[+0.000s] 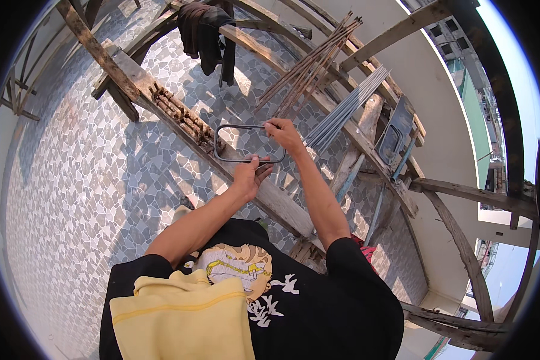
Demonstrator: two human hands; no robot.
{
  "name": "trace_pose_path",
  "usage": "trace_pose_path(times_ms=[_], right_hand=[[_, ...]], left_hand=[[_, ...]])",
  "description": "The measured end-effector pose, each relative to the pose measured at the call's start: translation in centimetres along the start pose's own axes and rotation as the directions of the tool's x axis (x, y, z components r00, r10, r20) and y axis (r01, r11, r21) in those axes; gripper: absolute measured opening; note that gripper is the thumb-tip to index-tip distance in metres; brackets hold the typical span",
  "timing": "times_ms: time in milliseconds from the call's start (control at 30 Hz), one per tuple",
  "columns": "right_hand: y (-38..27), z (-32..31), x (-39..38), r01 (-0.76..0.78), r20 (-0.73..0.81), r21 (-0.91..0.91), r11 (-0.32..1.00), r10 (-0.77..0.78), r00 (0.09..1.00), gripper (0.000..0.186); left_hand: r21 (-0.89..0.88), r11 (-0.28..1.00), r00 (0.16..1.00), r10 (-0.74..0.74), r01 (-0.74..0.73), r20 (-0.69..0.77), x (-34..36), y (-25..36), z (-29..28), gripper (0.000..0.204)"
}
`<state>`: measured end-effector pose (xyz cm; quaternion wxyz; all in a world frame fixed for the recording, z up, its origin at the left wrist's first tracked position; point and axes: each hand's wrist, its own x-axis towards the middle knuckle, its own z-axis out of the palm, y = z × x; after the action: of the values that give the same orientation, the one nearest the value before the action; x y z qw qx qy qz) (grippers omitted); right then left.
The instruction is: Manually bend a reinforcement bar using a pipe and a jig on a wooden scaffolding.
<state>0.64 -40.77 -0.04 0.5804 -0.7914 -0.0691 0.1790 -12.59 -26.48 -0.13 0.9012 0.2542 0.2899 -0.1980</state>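
Observation:
Both my hands hold a rectangular stirrup of bent dark steel rod [217, 139] above the wooden beam [276, 207]. My left hand [250, 176] grips its near side, with the thumb on top and the fingers beneath. At the far right corner, my right hand [284, 134] is closed on the rod in a pinch. Just left of the stirrup, a row of rusty metal pegs [183, 115] stands up from the beam. The stirrup's left end reaches over the near end of these pegs; whether it touches them I cannot tell.
Rusty rods [311, 66] and a bundle of straight grey rods [348, 111] lie across timbers to the right. Bent rectangular stirrups [392, 141] rest farther right. Dark cloth [203, 33] hangs over a far timber. Below is a stone-patterned floor [72, 198].

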Motion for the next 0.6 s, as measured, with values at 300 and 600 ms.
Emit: trace_pose_path(times_ms=[300, 600], right_hand=[[-1.0, -0.5, -0.6, -0.059, 0.061, 0.16, 0.985, 0.05, 0.997, 0.021], [-4.0, -1.3, -0.8, -0.152, 0.048, 0.325, 0.933, 0.144, 0.988, 0.019]], left_hand=[[0.005, 1.0, 1.0, -0.019, 0.019, -0.006, 1.3, -0.4, -1.2, 0.014], [0.017, 0.999, 0.978, 0.039, -0.043, 0.203, -4.3, 7.8, -0.9, 0.042]])
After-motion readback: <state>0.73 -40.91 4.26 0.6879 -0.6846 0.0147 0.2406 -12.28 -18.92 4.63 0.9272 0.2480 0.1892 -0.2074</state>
